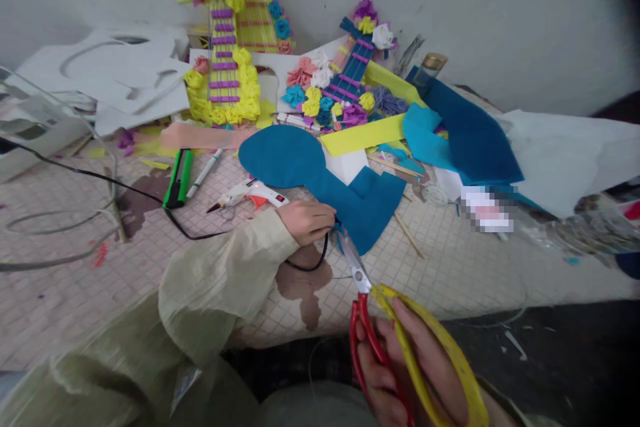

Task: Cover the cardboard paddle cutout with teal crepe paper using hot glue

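Note:
My right hand [395, 360] is wrapped round the red and yellow handles of a pair of scissors [357, 270]. Its blades point up and left, their tips at the edge of a blue sheet cut in a curved shape [285, 157]. My left hand [307, 220] pinches the lower edge of that sheet right beside the blade tips; the fingertips are partly hidden. A white hot glue gun [273, 197] lies just behind my left hand, its black cord running under my sleeve.
A green utility knife [179, 177] and a white marker [204, 173] lie to the left. Decorated yellow [225, 67] and blue [353, 70] paper instruments stand against the wall. Yellow strips, dark blue sheets [473, 127], thin sticks [410, 235] and white paper scraps [140, 73] surround the work.

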Available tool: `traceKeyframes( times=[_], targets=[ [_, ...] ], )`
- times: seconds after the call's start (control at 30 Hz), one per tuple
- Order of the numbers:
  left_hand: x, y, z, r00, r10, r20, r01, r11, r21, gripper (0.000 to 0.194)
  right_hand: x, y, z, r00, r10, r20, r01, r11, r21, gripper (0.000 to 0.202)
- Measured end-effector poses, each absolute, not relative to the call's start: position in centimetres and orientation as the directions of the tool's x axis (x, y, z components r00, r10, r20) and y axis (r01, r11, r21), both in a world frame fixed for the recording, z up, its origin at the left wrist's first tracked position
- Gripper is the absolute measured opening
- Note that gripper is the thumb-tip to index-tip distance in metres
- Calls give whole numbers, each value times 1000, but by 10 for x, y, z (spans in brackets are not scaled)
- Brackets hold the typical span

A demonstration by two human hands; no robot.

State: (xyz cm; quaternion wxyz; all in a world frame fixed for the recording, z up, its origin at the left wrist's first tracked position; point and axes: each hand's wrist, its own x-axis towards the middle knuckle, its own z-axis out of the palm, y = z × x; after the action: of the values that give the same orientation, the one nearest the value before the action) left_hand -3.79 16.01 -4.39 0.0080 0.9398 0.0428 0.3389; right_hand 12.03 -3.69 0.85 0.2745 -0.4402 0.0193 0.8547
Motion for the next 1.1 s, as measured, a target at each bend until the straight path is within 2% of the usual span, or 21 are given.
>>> traceKeyframes(
  times=[0.1, 0.23, 0.33, 0.5, 0.83, 1.0, 1.1],
  targets=[
    [-38, 160, -43, 755, 95, 649, 75, -995, 59, 16, 135, -30, 13, -410, 386, -826, -366, -900, -239, 64],
    [-38, 160, -44, 756, 118, 644, 87, -993, 80, 16, 147, -22, 20, -397, 383, -834, -297, -914, -278, 54],
    [-38, 161, -46, 759, 126, 639, 87, -992, 92, 16, 150, -18, 22, -415, 332, -847, -248, -937, -246, 53],
    [-37, 162, -48, 743, 118, 659, 68, -993, 101, 15, 149, -12, 21, -397, 325, -858, -252, -938, -238, 53],
    [-37, 162, -50, 772, 118, 624, 61, -992, 113, 18, 161, -7, 21, -497, 262, -828, -248, -956, -154, 49],
    [-37, 160, -48, 765, 91, 638, 35, -994, 100, 17, 153, -11, 28, -472, 360, -805, -328, -919, -219, 43],
    [-36, 160, -47, 765, 93, 638, 42, -995, 94, 18, 150, -8, 26, -502, 331, -799, -320, -929, -184, 43]
  ],
)
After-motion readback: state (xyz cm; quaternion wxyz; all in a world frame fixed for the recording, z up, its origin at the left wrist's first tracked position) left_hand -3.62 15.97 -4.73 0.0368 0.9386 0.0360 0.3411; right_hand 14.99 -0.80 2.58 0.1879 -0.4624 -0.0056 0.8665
